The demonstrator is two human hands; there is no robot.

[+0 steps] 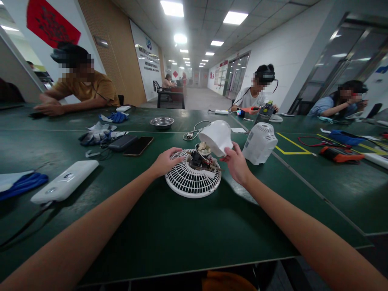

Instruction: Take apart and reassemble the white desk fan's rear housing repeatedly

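Observation:
A white round fan grille (194, 186) lies flat on the green table, with a fan motor and wiring (200, 159) exposed on top of it. My left hand (166, 161) rests at the grille's left edge, its fingers reaching over the slats; the fingertips are partly hidden. Between the thumb and fingers of my right hand (237, 165) is a white plastic motor cover (216, 136), tilted above the right side of the motor. Just right of that hand stands a white vented plastic housing (260, 143).
A metal bowl (162, 122) and a white cable (194, 134) lie beyond the grille. On the left are a phone (138, 146), gloves (96, 135) and a white power bank (64, 182). An orange multimeter (341, 154) lies right. Several people sit around the table.

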